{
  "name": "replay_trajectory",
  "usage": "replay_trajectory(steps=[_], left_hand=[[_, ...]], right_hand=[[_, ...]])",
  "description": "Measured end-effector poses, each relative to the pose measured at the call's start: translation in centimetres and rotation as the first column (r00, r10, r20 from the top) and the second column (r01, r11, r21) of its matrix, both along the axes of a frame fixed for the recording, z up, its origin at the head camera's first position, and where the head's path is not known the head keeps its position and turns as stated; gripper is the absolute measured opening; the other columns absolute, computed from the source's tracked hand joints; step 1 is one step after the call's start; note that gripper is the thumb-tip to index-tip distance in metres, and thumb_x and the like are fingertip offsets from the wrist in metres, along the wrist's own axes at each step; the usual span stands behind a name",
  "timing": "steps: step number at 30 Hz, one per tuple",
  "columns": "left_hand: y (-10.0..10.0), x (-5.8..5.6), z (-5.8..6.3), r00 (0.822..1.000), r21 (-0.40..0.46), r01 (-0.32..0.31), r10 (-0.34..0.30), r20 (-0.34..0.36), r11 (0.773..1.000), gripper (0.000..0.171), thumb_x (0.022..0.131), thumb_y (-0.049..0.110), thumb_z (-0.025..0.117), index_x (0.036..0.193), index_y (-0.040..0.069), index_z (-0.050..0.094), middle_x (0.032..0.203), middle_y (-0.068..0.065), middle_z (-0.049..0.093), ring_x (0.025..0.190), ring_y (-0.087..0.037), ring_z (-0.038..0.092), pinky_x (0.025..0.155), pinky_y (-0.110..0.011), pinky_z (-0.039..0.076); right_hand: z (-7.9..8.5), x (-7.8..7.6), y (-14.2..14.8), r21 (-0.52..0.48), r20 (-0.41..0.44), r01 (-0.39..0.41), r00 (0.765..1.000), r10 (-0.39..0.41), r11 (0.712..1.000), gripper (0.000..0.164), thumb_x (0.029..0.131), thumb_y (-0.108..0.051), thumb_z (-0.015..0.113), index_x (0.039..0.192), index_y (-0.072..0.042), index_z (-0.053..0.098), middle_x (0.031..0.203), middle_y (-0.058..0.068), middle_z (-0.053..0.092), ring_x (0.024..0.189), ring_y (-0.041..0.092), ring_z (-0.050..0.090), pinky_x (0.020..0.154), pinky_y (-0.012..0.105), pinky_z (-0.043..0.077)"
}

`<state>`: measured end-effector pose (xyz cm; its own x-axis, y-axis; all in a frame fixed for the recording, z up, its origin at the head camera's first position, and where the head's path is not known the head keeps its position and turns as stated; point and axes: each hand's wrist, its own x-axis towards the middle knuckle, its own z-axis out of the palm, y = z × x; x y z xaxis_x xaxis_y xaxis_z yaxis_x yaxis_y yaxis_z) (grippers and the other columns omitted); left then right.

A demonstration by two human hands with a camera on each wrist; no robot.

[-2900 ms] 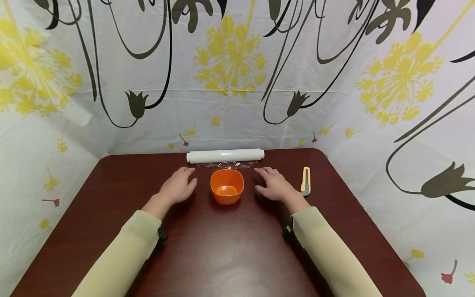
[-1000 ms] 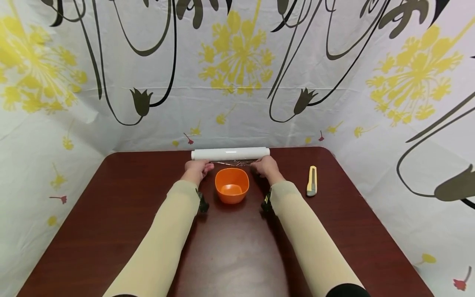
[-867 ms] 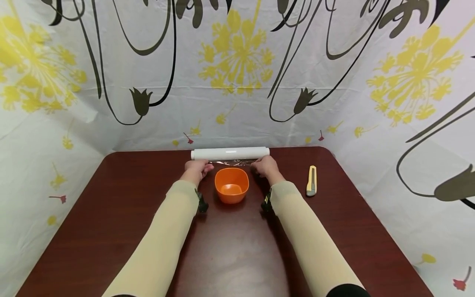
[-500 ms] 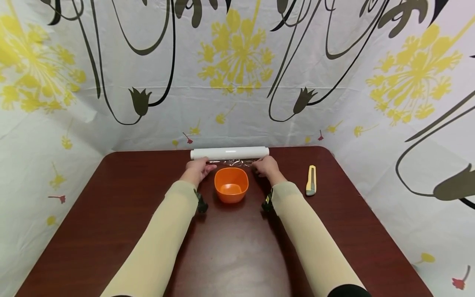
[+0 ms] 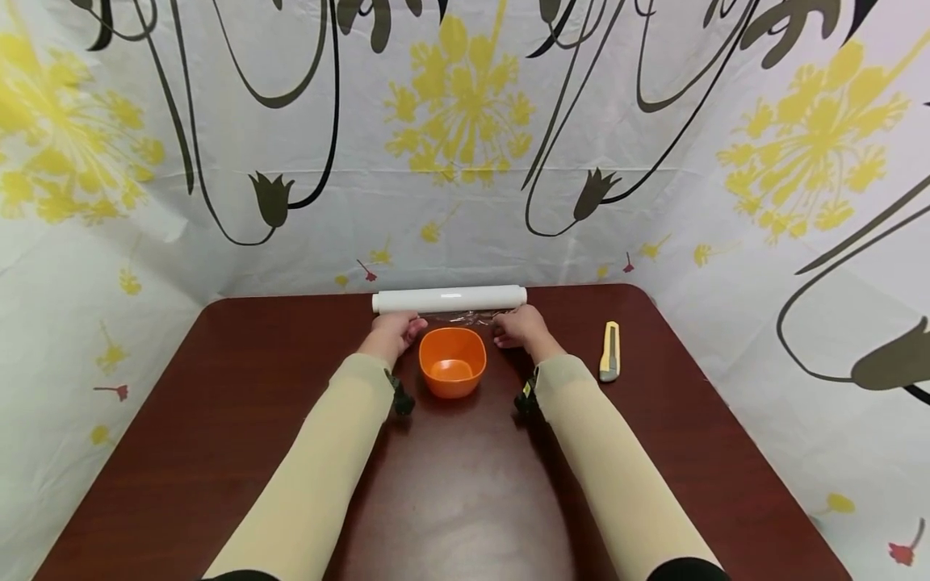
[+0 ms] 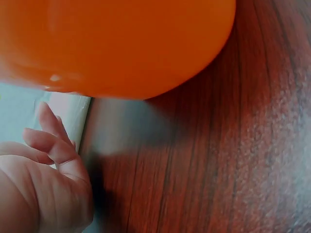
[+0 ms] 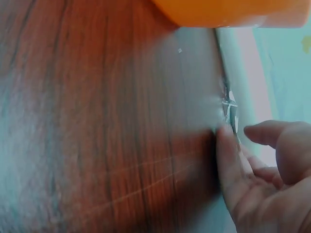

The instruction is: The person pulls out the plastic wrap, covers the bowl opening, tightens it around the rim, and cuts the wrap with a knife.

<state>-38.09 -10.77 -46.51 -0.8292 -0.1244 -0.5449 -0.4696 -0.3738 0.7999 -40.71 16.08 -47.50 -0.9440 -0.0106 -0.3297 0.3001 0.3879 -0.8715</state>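
Note:
A white roll of plastic wrap (image 5: 450, 299) lies along the table's back edge, its clear loose film (image 5: 465, 318) lying in front. My left hand (image 5: 395, 329) is at the left end of the film, fingers bent; in the left wrist view its thumb and fingers come close together, and no film shows between them. On the other side, my right hand (image 5: 519, 327) touches the film's edge. In the right wrist view a gap shows between thumb and forefinger, with the crinkled film (image 7: 231, 108) beside the fingertips. Between both hands stands an orange bowl (image 5: 453, 363), untouched.
A yellow utility knife (image 5: 609, 352) lies to the right of my right hand. The dark red-brown table (image 5: 450, 484) ends just behind the roll. Patterned white sheeting (image 5: 465, 234) hangs behind it and at both sides.
Both hands have moved from beside the bowl to the film in front of the roll. Over the last half second my left fingers bend closer together. Bowl and knife stay in place.

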Motion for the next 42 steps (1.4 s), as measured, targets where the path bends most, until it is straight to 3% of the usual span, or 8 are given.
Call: replay_trajectory(steps=[3, 7, 12, 16, 23, 29, 36, 42], left_hand=[[-0.3, -0.2, 0.5, 1.0, -0.014, 0.03, -0.03, -0.008, 0.999, 0.031, 0.108, 0.01, 0.067, 0.136, -0.003, 0.071, 0.071, 0.0, 0.073, 0.057, -0.004, 0.064, 0.057, -0.011, 0.049], [-0.5, -0.5, 1.1, 0.998, -0.032, 0.068, -0.069, -0.007, 0.997, 0.021, 0.109, 0.01, 0.062, 0.121, -0.003, 0.072, 0.066, 0.0, 0.069, 0.05, -0.004, 0.052, 0.052, -0.01, 0.044], [-0.6, -0.9, 1.5, 0.997, -0.022, 0.082, -0.082, -0.01, 0.996, 0.022, 0.11, 0.01, 0.059, 0.122, -0.005, 0.068, 0.064, 0.0, 0.067, 0.048, -0.004, 0.049, 0.05, -0.01, 0.041], [-0.8, -1.0, 1.5, 0.994, -0.009, 0.106, -0.106, -0.011, 0.994, 0.028, 0.111, 0.011, 0.057, 0.132, -0.007, 0.064, 0.065, -0.001, 0.066, 0.05, -0.005, 0.049, 0.05, -0.01, 0.041], [-1.3, -0.7, 1.1, 0.987, -0.004, 0.162, -0.163, -0.013, 0.987, 0.017, 0.111, 0.011, 0.056, 0.118, -0.003, 0.064, 0.066, 0.0, 0.065, 0.052, -0.004, 0.054, 0.048, -0.01, 0.039], [-1.9, -0.1, 0.4, 0.978, -0.004, 0.207, -0.207, -0.015, 0.978, 0.022, 0.112, 0.015, 0.059, 0.125, -0.002, 0.065, 0.067, 0.001, 0.065, 0.051, -0.002, 0.053, 0.048, -0.01, 0.039], [-2.2, 0.8, -0.9, 0.968, -0.048, 0.252, -0.253, -0.004, 0.966, 0.034, 0.112, 0.021, 0.063, 0.138, -0.002, 0.066, 0.072, 0.001, 0.068, 0.055, -0.001, 0.059, 0.051, -0.01, 0.042], [-3.0, 1.4, -0.7, 0.976, -0.094, 0.214, -0.216, -0.012, 0.972, 0.034, 0.109, 0.021, 0.067, 0.134, -0.002, 0.07, 0.078, -0.001, 0.071, 0.058, -0.003, 0.064, 0.053, -0.011, 0.044]], right_hand=[[0.1, -0.4, -0.4, -0.223, 0.106, 0.006, 0.994, 0.018, 0.975, 0.032, 0.11, -0.018, 0.064, 0.127, 0.01, 0.067, 0.091, 0.015, 0.074, 0.067, 0.015, 0.075, 0.066, 0.027, 0.065], [0.4, -0.7, -1.0, -0.335, 0.194, -0.01, 0.978, 0.079, 0.942, 0.043, 0.114, -0.022, 0.06, 0.142, 0.01, 0.06, 0.095, 0.014, 0.075, 0.075, 0.015, 0.076, 0.069, 0.025, 0.065], [0.6, -1.2, -1.6, -0.401, 0.212, -0.002, 0.973, 0.095, 0.916, 0.051, 0.113, -0.026, 0.062, 0.152, 0.006, 0.057, 0.137, 0.021, 0.071, 0.091, 0.016, 0.076, 0.076, 0.024, 0.066], [0.7, -1.6, -1.7, -0.49, 0.212, 0.08, 0.977, 0.03, 0.868, 0.051, 0.112, -0.024, 0.064, 0.156, 0.001, 0.055, 0.159, 0.022, 0.059, 0.103, 0.019, 0.076, 0.086, 0.026, 0.066], [0.9, -1.7, -0.7, -0.591, 0.239, 0.254, 0.962, -0.134, 0.766, 0.05, 0.111, -0.024, 0.067, 0.154, 0.0, 0.056, 0.108, 0.01, 0.08, 0.078, 0.009, 0.08, 0.066, 0.015, 0.06], [0.7, -1.3, 0.0, -0.527, 0.282, 0.24, 0.954, -0.099, 0.816, 0.044, 0.108, -0.034, 0.072, 0.137, -0.001, 0.072, 0.079, 0.0, 0.081, 0.06, 0.0, 0.072, 0.049, 0.011, 0.043], [0.6, -0.6, 0.0, -0.442, 0.299, 0.302, 0.937, -0.178, 0.845, 0.025, 0.108, -0.027, 0.072, 0.117, -0.004, 0.076, 0.075, -0.002, 0.075, 0.057, 0.003, 0.061, 0.05, 0.013, 0.04], [0.6, -0.1, -0.5, -0.391, 0.28, 0.272, 0.945, -0.168, 0.879, 0.026, 0.109, -0.024, 0.07, 0.122, -0.002, 0.073, 0.073, -0.002, 0.069, 0.058, 0.004, 0.056, 0.052, 0.016, 0.042]])
